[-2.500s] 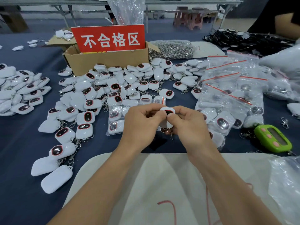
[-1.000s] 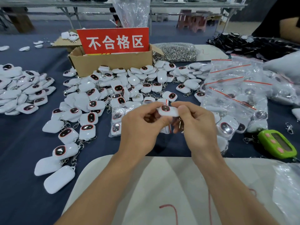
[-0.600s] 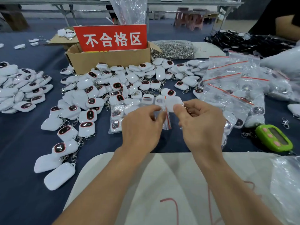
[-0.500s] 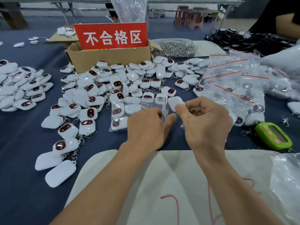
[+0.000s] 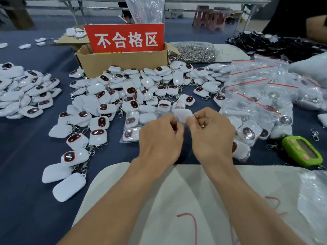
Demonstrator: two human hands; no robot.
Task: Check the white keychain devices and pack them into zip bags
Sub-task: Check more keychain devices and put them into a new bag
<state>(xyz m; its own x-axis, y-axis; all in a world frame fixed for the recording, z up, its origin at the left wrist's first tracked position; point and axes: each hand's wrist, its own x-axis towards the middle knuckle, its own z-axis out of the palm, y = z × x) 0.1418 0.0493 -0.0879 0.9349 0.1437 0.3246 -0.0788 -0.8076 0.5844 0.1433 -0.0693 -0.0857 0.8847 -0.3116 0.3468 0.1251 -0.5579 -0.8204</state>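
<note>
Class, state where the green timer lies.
In the head view, the green timer lies at far right on the blue cloth, right of the right hand, beside the zip bags.

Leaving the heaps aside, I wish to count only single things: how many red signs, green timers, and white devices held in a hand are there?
Red sign: 1
Green timer: 1
White device pinched in the right hand: 1
Total: 3

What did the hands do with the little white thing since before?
The left hand let go of the white keychain device and took hold of a clear zip bag. The right hand turned the device blank side up and brought it to the bag. The cardboard box and green timer stayed put.
</note>
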